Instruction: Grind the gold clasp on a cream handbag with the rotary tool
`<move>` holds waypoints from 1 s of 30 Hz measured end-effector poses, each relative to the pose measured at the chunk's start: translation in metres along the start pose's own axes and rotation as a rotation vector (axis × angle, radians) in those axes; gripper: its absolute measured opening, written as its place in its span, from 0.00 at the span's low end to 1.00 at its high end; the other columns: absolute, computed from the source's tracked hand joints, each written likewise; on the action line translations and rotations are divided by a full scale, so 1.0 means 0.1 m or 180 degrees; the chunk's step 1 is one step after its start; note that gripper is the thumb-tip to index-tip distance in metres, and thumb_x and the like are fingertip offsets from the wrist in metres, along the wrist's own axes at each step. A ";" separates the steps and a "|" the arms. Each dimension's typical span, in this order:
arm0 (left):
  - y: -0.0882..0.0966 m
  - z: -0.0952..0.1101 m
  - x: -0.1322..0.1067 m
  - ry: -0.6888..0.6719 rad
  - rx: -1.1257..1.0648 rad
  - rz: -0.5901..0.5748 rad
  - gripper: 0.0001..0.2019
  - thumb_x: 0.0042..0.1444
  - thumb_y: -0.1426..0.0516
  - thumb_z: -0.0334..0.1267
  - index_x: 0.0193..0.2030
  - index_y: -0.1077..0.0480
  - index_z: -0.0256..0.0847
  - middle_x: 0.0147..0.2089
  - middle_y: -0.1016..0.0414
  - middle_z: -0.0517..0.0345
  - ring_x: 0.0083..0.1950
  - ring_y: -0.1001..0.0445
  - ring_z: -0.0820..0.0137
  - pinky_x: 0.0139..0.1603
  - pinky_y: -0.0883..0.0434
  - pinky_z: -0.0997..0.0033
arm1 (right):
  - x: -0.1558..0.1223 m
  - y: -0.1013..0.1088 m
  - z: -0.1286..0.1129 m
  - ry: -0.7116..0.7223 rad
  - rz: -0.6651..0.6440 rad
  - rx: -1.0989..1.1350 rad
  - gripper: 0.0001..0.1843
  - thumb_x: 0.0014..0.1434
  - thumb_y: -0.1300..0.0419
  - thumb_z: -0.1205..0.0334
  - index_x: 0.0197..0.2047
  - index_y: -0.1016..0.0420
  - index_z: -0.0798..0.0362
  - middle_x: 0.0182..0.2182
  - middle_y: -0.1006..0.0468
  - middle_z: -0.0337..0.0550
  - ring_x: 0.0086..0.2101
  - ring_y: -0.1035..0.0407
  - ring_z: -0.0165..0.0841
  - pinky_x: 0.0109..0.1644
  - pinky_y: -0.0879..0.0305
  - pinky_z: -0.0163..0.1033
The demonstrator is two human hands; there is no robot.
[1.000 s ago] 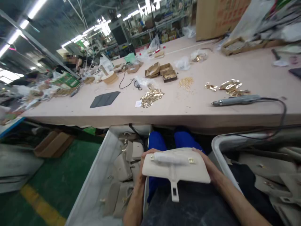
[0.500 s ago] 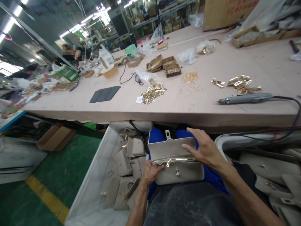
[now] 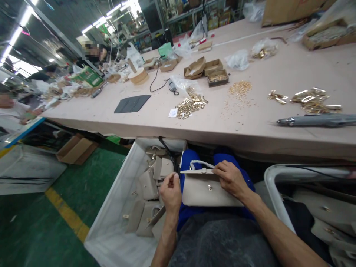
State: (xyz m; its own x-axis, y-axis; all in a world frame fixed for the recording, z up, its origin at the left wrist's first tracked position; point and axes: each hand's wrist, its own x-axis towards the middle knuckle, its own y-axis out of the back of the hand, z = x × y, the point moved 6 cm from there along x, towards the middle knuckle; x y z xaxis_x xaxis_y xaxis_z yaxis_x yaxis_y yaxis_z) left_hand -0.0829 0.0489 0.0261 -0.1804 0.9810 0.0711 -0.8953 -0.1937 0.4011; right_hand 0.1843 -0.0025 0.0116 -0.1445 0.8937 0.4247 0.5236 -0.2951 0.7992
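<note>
Beige purse (image 3: pixel 207 191) on lap, right hand (image 3: pixel 229 178) gripping its top

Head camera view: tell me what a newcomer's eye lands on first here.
A cream handbag lies on the person's lap, the right hand pinching its top edge and the left hand at its left end. Left of it, a white bin holds more cream bags. On the long table, gold fittings lie in heaps.

Overhead tube lights (image 3: pixel 19 23) lit the hall brightly and evenly; they burned out to white glare at top left. The surface (image 3: pixel 278 74) showed only soft shadows. Wide-angle distortion bent the edges. Distant faces were blurred; the far background was soft.
</note>
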 end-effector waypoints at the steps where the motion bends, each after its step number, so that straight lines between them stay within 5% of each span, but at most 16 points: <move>1: -0.09 0.08 0.02 0.0118 -0.0129 -0.0205 0.22 0.63 0.38 0.56 0.47 0.20 0.35 0.34 0.18 0.48 0.32 0.20 0.63 0.33 0.24 0.69 | -0.02 -0.06 -0.02 0.0038 -0.0060 -0.0017 0.19 0.58 0.46 0.81 0.42 0.18 0.54 0.38 0.23 0.48 0.40 0.36 0.41 0.40 0.44 0.44; 5: -0.68 0.14 0.00 0.0972 -0.0765 -0.1529 0.26 0.58 0.36 0.60 0.36 0.19 0.32 0.25 0.20 0.49 0.19 0.26 0.68 0.17 0.31 0.74 | -0.10 -0.22 -0.03 0.0091 -0.0074 -0.0033 0.20 0.56 0.47 0.82 0.42 0.19 0.55 0.38 0.23 0.49 0.40 0.37 0.42 0.40 0.43 0.45; 7: -0.91 0.07 -0.03 0.1260 -0.1104 -0.1798 0.25 0.51 0.30 0.57 0.34 0.19 0.30 0.25 0.20 0.47 0.19 0.25 0.68 0.17 0.30 0.75 | -0.14 -0.24 -0.02 0.0149 -0.0045 -0.0043 0.21 0.55 0.47 0.81 0.44 0.19 0.55 0.40 0.22 0.49 0.41 0.36 0.42 0.40 0.42 0.45; 14: -1.17 -0.23 -0.17 0.1490 -0.1670 -0.1748 0.25 0.33 0.22 0.43 0.37 0.18 0.29 0.30 0.17 0.45 0.26 0.21 0.64 0.26 0.22 0.68 | -0.25 -0.32 0.18 -0.0315 0.0141 0.0302 0.19 0.62 0.48 0.77 0.46 0.18 0.53 0.42 0.20 0.50 0.42 0.32 0.41 0.44 0.36 0.45; 18: -1.21 -0.31 -0.22 0.1510 -0.1827 -0.1496 0.25 0.32 0.22 0.42 0.37 0.19 0.32 0.31 0.18 0.49 0.28 0.21 0.65 0.28 0.22 0.70 | -0.36 -0.49 0.39 -0.1357 0.0384 0.0519 0.14 0.66 0.44 0.65 0.50 0.20 0.52 0.44 0.22 0.50 0.45 0.29 0.44 0.52 0.32 0.48; 23: -1.20 -0.27 -0.24 0.1393 -0.2036 -0.1279 0.21 0.35 0.23 0.39 0.37 0.19 0.33 0.29 0.19 0.51 0.27 0.22 0.68 0.29 0.24 0.73 | -0.54 -0.59 0.63 -0.2562 0.0376 0.0756 0.35 0.58 0.34 0.50 0.65 0.30 0.58 0.49 0.21 0.57 0.50 0.26 0.52 0.58 0.32 0.54; 30: -1.35 -0.23 -0.39 0.1135 -0.1959 -0.1420 0.19 0.37 0.24 0.46 0.32 0.18 0.36 0.23 0.21 0.52 0.21 0.26 0.67 0.22 0.28 0.71 | -0.26 -0.59 0.79 -0.2478 -0.0303 0.1369 0.06 0.57 0.38 0.63 0.39 0.23 0.49 0.36 0.17 0.44 0.38 0.22 0.44 0.44 0.31 0.43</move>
State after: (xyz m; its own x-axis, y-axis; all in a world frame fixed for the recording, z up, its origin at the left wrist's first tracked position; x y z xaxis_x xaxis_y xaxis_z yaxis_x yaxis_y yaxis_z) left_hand 0.0352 0.0369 -0.0517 0.2180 0.9253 -0.3105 -0.9569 0.1401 -0.2542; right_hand 0.2234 0.0181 -0.0797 0.3254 0.9302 -0.1696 0.8307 -0.1956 0.5212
